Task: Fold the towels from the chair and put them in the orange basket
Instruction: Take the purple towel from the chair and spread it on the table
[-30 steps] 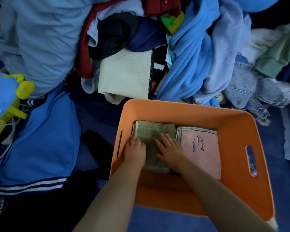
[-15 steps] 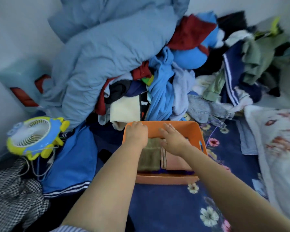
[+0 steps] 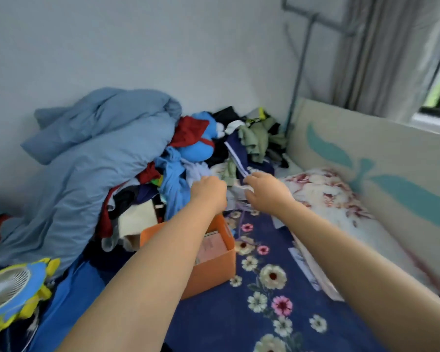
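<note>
The orange basket [image 3: 214, 270] stands on the flowered blue bedspread, partly hidden behind my left forearm. A folded pink towel [image 3: 211, 247] lies inside it; the rest of its inside is covered by my arm. Both arms stretch past the basket toward the heap of clothes. My left hand [image 3: 208, 191] hovers over pale lilac cloth with its fingers loosely curled and nothing visible in it. My right hand [image 3: 264, 189] reaches a pale cloth [image 3: 236, 195] beside a navy striped garment [image 3: 236, 158]. Blur hides whether it grips the cloth. No chair is in view.
A big pile of clothes and a light blue duvet [image 3: 92, 161] fills the far left against the wall. A yellow and blue fan [image 3: 13, 290] sits at the lower left. A flowered blanket [image 3: 325, 199] and a headboard [image 3: 381, 174] run along the right.
Both hands have left the basket and the green towel and moved up and forward to the clothes heap. The view has lifted from the basket to the room.
</note>
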`<state>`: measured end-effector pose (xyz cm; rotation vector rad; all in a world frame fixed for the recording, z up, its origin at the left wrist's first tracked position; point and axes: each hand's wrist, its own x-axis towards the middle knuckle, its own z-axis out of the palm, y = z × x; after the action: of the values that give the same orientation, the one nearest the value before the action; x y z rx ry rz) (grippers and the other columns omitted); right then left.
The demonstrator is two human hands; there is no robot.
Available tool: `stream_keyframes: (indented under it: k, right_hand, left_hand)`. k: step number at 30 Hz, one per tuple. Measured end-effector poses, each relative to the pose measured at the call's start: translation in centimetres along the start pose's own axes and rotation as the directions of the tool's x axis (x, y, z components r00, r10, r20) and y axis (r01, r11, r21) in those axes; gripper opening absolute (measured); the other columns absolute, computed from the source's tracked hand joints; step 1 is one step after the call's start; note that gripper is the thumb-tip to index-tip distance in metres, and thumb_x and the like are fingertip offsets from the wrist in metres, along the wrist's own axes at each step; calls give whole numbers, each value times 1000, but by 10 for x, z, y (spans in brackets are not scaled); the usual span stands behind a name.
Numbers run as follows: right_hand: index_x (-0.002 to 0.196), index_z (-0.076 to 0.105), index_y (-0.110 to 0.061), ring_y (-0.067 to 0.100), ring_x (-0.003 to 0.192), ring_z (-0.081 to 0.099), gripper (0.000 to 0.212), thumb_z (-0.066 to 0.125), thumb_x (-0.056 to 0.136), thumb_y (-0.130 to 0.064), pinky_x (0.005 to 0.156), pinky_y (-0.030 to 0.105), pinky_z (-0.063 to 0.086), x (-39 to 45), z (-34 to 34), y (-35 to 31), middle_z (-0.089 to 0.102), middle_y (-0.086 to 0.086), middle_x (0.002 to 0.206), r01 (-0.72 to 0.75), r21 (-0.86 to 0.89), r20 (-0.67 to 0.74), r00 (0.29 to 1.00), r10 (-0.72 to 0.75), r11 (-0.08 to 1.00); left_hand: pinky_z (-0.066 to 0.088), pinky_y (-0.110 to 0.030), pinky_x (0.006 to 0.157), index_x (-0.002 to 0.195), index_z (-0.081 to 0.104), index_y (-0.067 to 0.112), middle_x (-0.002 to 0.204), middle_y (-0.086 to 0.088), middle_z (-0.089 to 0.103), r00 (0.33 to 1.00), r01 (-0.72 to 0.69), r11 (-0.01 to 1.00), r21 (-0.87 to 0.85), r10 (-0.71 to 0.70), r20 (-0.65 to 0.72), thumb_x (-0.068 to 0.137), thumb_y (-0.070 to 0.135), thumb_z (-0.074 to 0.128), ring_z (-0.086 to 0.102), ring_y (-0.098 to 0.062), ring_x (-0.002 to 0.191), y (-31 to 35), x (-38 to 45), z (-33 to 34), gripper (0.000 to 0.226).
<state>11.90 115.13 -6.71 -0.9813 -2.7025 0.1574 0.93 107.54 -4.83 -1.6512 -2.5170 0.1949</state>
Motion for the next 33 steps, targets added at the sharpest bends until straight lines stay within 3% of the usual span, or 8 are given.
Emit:
stream_keyframes:
  k: [4, 8, 10, 16, 19, 23, 28, 33]
  right_hand:
    - [120, 54, -5, 30, 117, 49, 32, 41, 93, -18, 91, 35, 43, -92, -44, 26, 52, 15, 126, -165, -54, -154, 976, 155, 985]
    - [119, 58, -8, 31, 116, 51, 33, 40, 94, -20, 92, 34, 42, -209, -76, 48, 55, 13, 126, -396, -101, -250, 898, 362, 913]
    - [118, 58, -8, 30, 113, 52, 31, 39, 94, -18, 91, 34, 43, -282, -93, 60, 55, 13, 123, -544, -106, -286, 819, 499, 832]
    - [114, 61, -6, 30, 111, 55, 32, 39, 94, -18, 88, 32, 45, -462, -136, 81, 57, 13, 120, -770, -157, -362, 627, 690, 618]
    - [108, 63, -5, 28, 105, 57, 30, 40, 93, -18, 82, 29, 45, -549, -155, 90, 59, 12, 116, -861, -115, -412, 496, 765, 496]
    - [105, 65, -4, 28, 107, 56, 30, 41, 92, -17, 86, 33, 48, -674, -183, 94, 59, 10, 116, -945, -44, -455, 307, 836, 323]
    - [105, 65, -4, 27, 108, 54, 29, 42, 92, -15, 88, 37, 47, -822, -217, 104, 59, 11, 116, -984, -26, -447, 171, 878, 179]
    - [104, 65, -3, 28, 108, 55, 27, 44, 91, -13, 88, 36, 47, -962, -230, 119, 61, 12, 115, -999, 3, -451, 42, 892, 49]
  left_hand:
    - [42, -41, 97, 127, 50, 6, 132, -14, 48, 972, -221, 975, 36, 223, -69, 94, 17, 45, 44, -32, 125, 67, -42, -28, 35]
    - [42, -38, 96, 126, 52, 8, 134, -14, 48, 892, -440, 897, 34, 441, -97, 95, 24, 43, 45, -31, 125, 150, -100, -38, 36]
    - [43, -37, 96, 123, 55, 8, 133, -14, 51, 815, -566, 824, 29, 565, -132, 93, 20, 43, 48, -31, 124, 201, -140, -47, 35]
    - [46, -34, 92, 117, 58, 11, 127, -10, 56, 598, -794, 608, 12, 785, -162, 90, 19, 44, 52, -28, 119, 326, -248, -73, 31]
    - [46, -33, 88, 112, 59, 9, 124, -9, 56, 483, -872, 490, -10, 857, -177, 91, 17, 43, 53, -28, 116, 384, -305, -83, 28]
    - [47, -33, 82, 112, 59, 8, 123, -10, 56, 302, -952, 304, -21, 933, -198, 91, 16, 43, 54, -28, 114, 469, -399, -97, 28]
    - [42, -30, 74, 112, 60, 11, 121, -8, 58, 142, -990, 136, -44, 968, -206, 88, 11, 44, 56, -28, 111, 568, -509, -109, 29]
    - [46, -32, 77, 108, 62, 9, 117, -9, 61, 10, -999, 4, -33, 984, -177, 89, 16, 45, 58, -30, 108, 664, -604, -101, 27]
